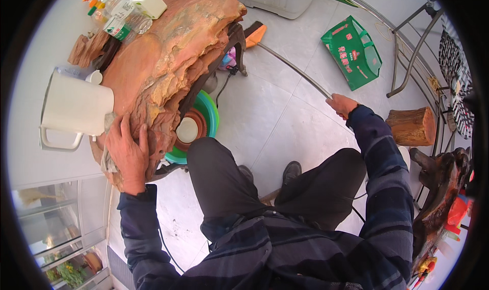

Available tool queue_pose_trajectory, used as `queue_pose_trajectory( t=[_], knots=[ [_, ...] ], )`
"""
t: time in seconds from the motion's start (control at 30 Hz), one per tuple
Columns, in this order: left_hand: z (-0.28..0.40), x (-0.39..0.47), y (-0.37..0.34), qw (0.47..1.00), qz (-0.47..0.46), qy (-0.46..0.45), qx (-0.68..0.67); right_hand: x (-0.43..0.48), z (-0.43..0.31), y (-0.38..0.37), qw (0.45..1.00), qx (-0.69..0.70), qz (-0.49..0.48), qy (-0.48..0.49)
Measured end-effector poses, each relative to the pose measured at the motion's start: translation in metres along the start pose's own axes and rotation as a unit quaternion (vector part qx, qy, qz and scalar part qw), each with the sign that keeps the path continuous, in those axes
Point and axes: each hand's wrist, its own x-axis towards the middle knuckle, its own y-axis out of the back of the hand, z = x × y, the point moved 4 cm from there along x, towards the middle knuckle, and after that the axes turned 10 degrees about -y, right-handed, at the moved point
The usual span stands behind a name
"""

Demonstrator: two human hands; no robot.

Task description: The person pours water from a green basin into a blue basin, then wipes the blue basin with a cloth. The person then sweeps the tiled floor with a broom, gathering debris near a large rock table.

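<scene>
My right hand (343, 105) is closed around the end of the metal handle of a broom (256, 35). The broom has an orange head with dark bristles, resting on the floor beside a dark carved leg. My left hand (129, 148) lies with spread fingers on a grey cloth (108, 158) at the near edge of a large reddish stone slab (141, 61). Whether its fingers grip the cloth cannot be told. Left of that hand, a white plastic jug (76, 103) stands by the slab.
Bottles (131, 17) and a pump dispenser (149, 2) stand on the slab's far end. Green and brown basins (210, 114) sit beneath it. A green bag (351, 53) lies on the floor. At right are a log stump (410, 126), a metal-framed chair (408, 61) and dark carved wood (439, 198).
</scene>
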Motion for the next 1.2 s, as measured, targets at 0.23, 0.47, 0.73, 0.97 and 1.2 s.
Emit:
queue_pose_trajectory(
  t=[0.23,0.47,0.73,0.97,1.2],
  knots=[
    [-0.002,-0.005,0.002,1.0,0.025,0.0,-0.011,-0.124,0.092,0.035,0.996,-0.053,-0.024,-0.067],
    [-0.003,-0.008,0.005,0.998,0.047,-0.007,-0.029,-0.226,0.266,0.028,0.968,-0.196,0.131,-0.088],
    [-0.006,-0.009,-0.002,1.0,0.026,0.006,-0.008,-0.35,0.372,-0.103,0.948,-0.049,0.241,-0.203],
    [-0.005,-0.005,-0.001,1.0,0.017,0.002,-0.004,-0.205,0.234,-0.022,0.972,0.074,0.223,0.022],
    [-0.005,-0.002,0.0,1.0,-0.004,0.018,-0.025,-0.027,0.038,0.036,0.983,0.128,0.12,0.053]
  ],
)
